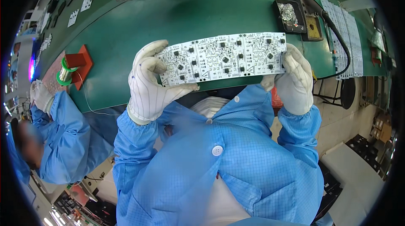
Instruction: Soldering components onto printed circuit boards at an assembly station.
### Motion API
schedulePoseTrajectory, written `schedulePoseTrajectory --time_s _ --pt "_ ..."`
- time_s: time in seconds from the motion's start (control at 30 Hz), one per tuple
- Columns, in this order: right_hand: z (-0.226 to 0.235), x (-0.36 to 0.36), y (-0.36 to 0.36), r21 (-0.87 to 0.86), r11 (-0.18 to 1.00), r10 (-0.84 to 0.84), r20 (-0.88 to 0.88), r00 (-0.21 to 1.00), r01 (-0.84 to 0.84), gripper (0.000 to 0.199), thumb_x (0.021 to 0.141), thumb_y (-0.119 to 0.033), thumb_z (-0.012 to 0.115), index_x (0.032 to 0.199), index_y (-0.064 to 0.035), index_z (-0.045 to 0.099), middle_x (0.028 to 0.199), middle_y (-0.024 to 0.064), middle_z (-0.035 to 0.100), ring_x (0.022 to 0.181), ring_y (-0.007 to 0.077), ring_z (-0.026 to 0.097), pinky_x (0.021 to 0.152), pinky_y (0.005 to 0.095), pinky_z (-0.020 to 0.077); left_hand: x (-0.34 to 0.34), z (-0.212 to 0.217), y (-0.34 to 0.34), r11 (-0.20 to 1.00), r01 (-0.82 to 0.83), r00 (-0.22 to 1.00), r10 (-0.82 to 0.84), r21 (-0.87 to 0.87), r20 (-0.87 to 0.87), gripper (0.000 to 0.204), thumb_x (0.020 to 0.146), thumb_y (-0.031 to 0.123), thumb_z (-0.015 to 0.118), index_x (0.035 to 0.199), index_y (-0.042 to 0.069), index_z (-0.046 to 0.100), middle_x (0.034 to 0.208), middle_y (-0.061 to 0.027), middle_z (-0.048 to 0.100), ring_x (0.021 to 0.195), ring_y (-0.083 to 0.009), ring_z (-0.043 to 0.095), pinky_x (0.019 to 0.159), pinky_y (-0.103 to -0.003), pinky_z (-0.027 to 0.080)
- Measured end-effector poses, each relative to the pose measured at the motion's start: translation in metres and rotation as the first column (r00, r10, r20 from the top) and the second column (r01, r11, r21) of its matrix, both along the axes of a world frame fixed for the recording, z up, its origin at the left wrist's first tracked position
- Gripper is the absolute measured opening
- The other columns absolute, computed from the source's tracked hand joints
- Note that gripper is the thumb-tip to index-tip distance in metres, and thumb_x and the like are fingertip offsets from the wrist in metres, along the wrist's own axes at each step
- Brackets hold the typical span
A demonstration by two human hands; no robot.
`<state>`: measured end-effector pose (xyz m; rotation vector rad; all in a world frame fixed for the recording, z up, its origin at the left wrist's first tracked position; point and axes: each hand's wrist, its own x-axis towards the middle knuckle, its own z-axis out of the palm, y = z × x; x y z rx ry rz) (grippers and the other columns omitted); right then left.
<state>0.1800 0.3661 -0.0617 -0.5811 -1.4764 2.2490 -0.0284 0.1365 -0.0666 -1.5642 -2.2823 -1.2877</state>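
Observation:
A long white circuit board panel [225, 59] with three repeated sections and several small black chips is held up in front of me, over the near edge of the green bench. My left hand [149, 80], in a white striped glove, grips its left end, with the thumb stretched along the lower edge. At the opposite end, the gloved fingers of my right hand [293, 76] close round the panel's right edge. The panel is tilted slightly, its right end higher.
On the green bench [202, 17] stand a black tray [290, 15] of solder scraps, a soldering iron holder [311, 28] with a black cable, and stacked white panels [344, 40]. A solder wire spool [65, 72] sits on a red stand at left. A co-worker's gloved hand [41, 95] rests beyond it.

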Motion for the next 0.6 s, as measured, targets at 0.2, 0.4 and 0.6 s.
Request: schedulePoseTrajectory --time_s 0.2,0.4,0.6 --pt "0.000 -0.002 -0.004 -0.051 0.998 -0.039 -0.087 0.995 0.035 0.034 0.098 -0.017 0.050 0.120 0.0092 0.050 0.090 0.0192 0.068 0.064 0.0231 0.068 0.058 0.0298 0.0565 0.010 0.012 0.000 0.941 -0.326 0.562 0.112 0.095 0.820 0.022 0.090 0.007 0.060 0.104 0.005 0.043 0.112 -0.0147 0.059 0.107 -0.0180 0.058 0.082 -0.030 0.051" --pt "0.002 -0.002 -0.010 -0.088 0.995 0.024 -0.169 0.985 -0.039 0.038 0.100 -0.022 0.047 0.122 0.0094 0.050 0.093 0.0197 0.068 0.066 0.0246 0.068 0.059 0.0305 0.0566 0.009 0.009 -0.021 0.894 -0.311 0.233 -0.256 0.321 0.938 0.022 0.091 0.011 0.060 0.107 0.011 0.045 0.107 -0.0080 0.060 0.089 -0.0138 0.061 0.072 -0.024 0.049" --pt "-0.008 -0.007 -0.011 -0.076 0.996 -0.052 -0.149 0.987 0.041 0.040 0.101 -0.023 0.045 0.125 0.0089 0.048 0.096 0.0206 0.068 0.067 0.0251 0.068 0.059 0.0313 0.0569 -0.003 -0.005 -0.027 0.894 -0.282 0.196 -0.301 0.347 0.933 0.023 0.090 0.011 0.061 0.107 0.011 0.046 0.102 -0.0055 0.060 0.089 -0.0137 0.062 0.071 -0.023 0.050"
